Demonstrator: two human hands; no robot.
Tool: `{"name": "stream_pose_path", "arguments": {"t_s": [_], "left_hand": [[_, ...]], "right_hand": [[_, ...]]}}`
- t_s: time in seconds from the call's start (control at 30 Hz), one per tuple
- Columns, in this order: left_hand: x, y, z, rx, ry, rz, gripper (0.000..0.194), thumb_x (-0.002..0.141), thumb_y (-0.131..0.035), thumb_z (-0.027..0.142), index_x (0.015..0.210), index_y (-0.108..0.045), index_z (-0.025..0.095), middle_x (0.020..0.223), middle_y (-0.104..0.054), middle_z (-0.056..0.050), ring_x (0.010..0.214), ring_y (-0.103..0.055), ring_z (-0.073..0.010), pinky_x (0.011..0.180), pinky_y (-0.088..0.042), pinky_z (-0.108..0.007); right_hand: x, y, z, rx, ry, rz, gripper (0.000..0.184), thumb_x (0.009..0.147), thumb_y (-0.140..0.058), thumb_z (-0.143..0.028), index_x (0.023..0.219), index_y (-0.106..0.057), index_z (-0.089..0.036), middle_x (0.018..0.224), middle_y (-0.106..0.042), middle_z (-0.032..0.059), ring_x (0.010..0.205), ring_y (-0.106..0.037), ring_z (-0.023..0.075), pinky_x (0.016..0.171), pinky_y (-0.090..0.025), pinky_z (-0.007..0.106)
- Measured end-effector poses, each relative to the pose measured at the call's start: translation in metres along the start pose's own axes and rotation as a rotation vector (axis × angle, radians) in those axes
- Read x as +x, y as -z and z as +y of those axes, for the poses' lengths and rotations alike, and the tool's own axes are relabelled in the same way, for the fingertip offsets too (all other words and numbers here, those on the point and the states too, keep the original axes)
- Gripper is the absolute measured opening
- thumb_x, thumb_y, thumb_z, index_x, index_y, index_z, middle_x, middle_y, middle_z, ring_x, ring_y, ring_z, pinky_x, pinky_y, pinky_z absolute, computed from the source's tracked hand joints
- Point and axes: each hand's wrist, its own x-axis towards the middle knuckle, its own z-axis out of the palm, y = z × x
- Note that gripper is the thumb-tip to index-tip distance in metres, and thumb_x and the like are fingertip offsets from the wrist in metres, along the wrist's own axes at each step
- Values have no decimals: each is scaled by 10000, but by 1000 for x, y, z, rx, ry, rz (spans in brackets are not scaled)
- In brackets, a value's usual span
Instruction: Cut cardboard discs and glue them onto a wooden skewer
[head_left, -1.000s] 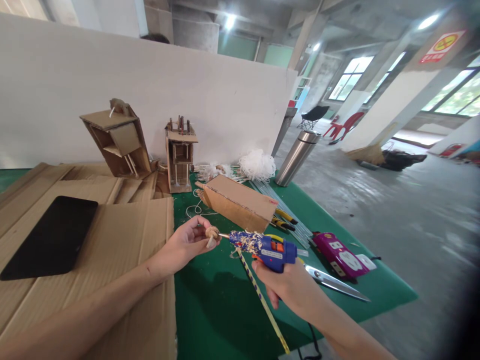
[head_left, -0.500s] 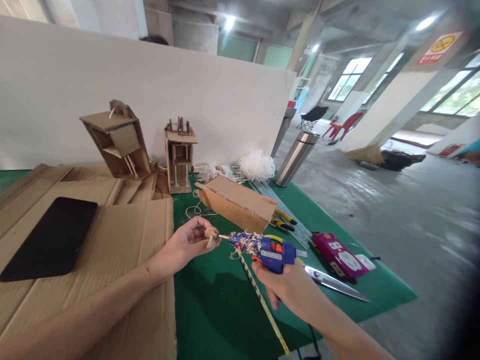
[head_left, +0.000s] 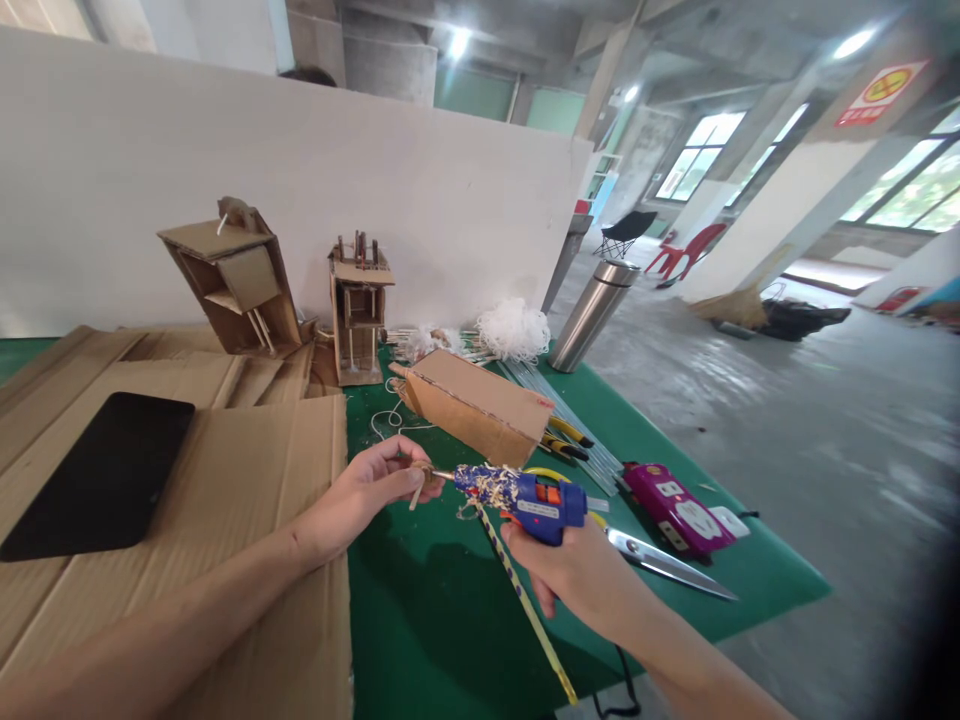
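Note:
In my right hand [head_left: 562, 565] is a blue glue gun [head_left: 525, 500], its barrel crusted with dried strands and its nozzle pointing left. My left hand [head_left: 382, 490] pinches a small cardboard piece [head_left: 424, 468] with a short pale stick hanging from it. The nozzle tip meets or nearly meets this piece; contact is hard to make out. Below the gun lies a yellow patterned strip [head_left: 525, 600] on the green tabletop. Scissors [head_left: 667, 563] lie just right of my right hand, partly hidden by it. Behind both hands rests a long cardboard box [head_left: 480, 400].
Cardboard sheets [head_left: 247, 520] cover the left side, with a black tablet [head_left: 105, 475] on them. Two cardboard models [head_left: 361, 320] stand near the white partition [head_left: 300, 150]. A purple power strip [head_left: 679, 510], clear glue sticks [head_left: 592, 455] and a steel flask [head_left: 596, 315] lie or stand to the right.
My left hand has turned the small cardboard piece slightly, so its stick now hangs lower and to the left. The glue gun has shifted a little left.

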Motion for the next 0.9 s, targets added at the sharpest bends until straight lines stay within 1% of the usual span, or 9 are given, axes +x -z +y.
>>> {"name": "stream_pose_path", "arguments": {"t_s": [0.1, 0.27, 0.37, 0.47, 0.57, 0.67, 0.77, 0.9], "left_hand": [[0, -2, 2, -14, 15, 19, 242, 794, -732, 360, 869, -591, 179, 820, -687, -15, 853, -657, -175, 855, -467, -349], [1, -2, 2, -40, 21, 37, 249, 788, -740, 362, 852, -585, 178, 817, -696, -15, 840, -672, -171, 846, -479, -343], [1, -1, 1, -74, 21, 25, 238, 798, -736, 348, 858, -574, 184, 835, -705, -17, 866, -684, -181, 869, -487, -358], [1, 0, 1, -82, 29, 11, 230, 809, -725, 347, 863, -569, 186, 851, -708, -28, 884, -691, -202, 882, -492, -390], [1, -1, 3, -55, 43, 5, 230, 809, -721, 361, 858, -581, 184, 831, -693, -25, 890, -681, -207, 895, -478, -399], [1, -3, 4, 0, 25, 16, 223, 801, -722, 364, 843, -608, 177, 806, -659, -8, 835, -647, -176, 871, -458, -362], [2, -4, 4, 65, -22, 33, 212, 800, -716, 362, 838, -629, 172, 807, -632, -2, 747, -571, -135, 786, -435, -303], [1, -3, 4, 88, -34, 35, 188, 825, -683, 346, 886, -649, 172, 795, -609, -2, 748, -532, -138, 750, -404, -289]], "right_hand": [[0, 0, 0, -3, 11, 5, 227, 766, -532, -298, 573, -435, -230, 338, -408, -94, 334, -433, 93, 437, -408, 214], [0, 1, -3, 8, 37, -13, 190, 751, -528, -297, 586, -460, -234, 345, -397, -86, 346, -448, 111, 441, -411, 229], [-1, 2, -5, 22, 48, -16, 188, 739, -534, -279, 584, -437, -239, 348, -385, -88, 346, -443, 113, 436, -409, 228], [-2, 2, -6, 33, 57, -19, 149, 730, -530, -245, 601, -456, -236, 351, -374, -96, 341, -436, 109, 424, -402, 220], [-1, 1, -3, 29, 50, -6, 163, 752, -527, -265, 606, -463, -232, 359, -390, -98, 332, -433, 103, 419, -406, 217], [0, 1, 0, 19, 33, 14, 196, 773, -532, -293, 602, -460, -229, 361, -415, -96, 335, -440, 99, 429, -419, 215], [0, 1, 1, 15, 27, 29, 206, 768, -544, -298, 596, -455, -230, 351, -420, -95, 335, -448, 102, 437, -430, 219], [0, 1, 2, 14, 25, 27, 230, 771, -541, -303, 574, -447, -230, 346, -421, -86, 337, -450, 103, 454, -443, 226]]}}
